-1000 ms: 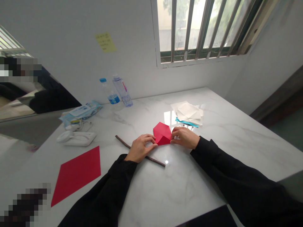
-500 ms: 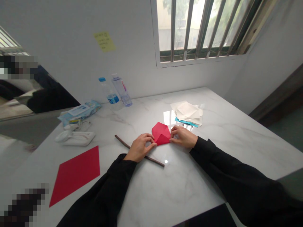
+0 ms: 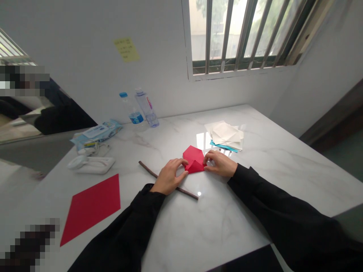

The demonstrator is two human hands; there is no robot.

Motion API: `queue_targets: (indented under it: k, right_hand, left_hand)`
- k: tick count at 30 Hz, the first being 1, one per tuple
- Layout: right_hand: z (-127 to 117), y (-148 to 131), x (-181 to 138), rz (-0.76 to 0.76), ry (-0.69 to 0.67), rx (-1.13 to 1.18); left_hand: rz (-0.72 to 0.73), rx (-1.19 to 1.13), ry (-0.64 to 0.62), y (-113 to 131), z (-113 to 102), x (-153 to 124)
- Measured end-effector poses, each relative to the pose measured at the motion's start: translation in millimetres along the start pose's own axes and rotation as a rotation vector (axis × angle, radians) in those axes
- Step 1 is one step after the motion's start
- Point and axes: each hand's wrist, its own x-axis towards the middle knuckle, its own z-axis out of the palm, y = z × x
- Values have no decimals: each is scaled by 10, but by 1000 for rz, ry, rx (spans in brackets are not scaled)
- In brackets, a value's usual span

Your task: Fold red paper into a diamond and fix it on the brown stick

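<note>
Between my hands lies a piece of folded red paper [image 3: 194,154], a triangular flap raised on its near side. The thumb and fingers of my left hand [image 3: 169,176] pinch its left corner. At its right corner, my right hand [image 3: 221,163] grips the paper between thumb and curled fingers. A thin brown twig [image 3: 148,169] runs under my left hand, which hides its middle; both its ends show. To the left of my left forearm, a flat sheet of red paper [image 3: 95,207] lies on the white marbled table [image 3: 215,219].
Behind my right hand is a stack of cream paper [image 3: 225,132] with blue paper [image 3: 224,146] beneath. Two plastic bottles [image 3: 136,118] [image 3: 149,109] stand by the wall. A wipes packet [image 3: 98,132], a cable [image 3: 98,147] and a white device [image 3: 93,165] sit at the left.
Both hands keep hold of the red paper in nearly the same place. My left fingers have lifted and parted slightly from the thumb. The whole view has shifted a little.
</note>
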Motion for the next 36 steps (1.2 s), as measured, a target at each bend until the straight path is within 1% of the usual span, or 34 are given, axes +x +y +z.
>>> queue_targets:
  k: [6,11,20,24,27,31,36]
  right_hand:
    - [14,-2,-13,-18,30,21]
    - [21,-21,-20,-27,34,-6]
    - [41,-17,-24,-69,38,-63]
    - [37,-37,-30,-136,77,-113]
    - [42,-31,-18,-171,61,-92]
    - [59,-10,-5,-186,57,-70]
    - [61,-25,-15,-182,43,-102]
  left_hand:
    - [65,56,-49,58,-8,-8]
    - [75,126,-60,73,16,-5]
    - [92,164,-39,82,40,8]
    - [80,197,-31,95,63,12]
    - [81,226,-27,97,83,14]
    - [80,249,-21,100,102,16]
    - [73,280,-27,101,118,18]
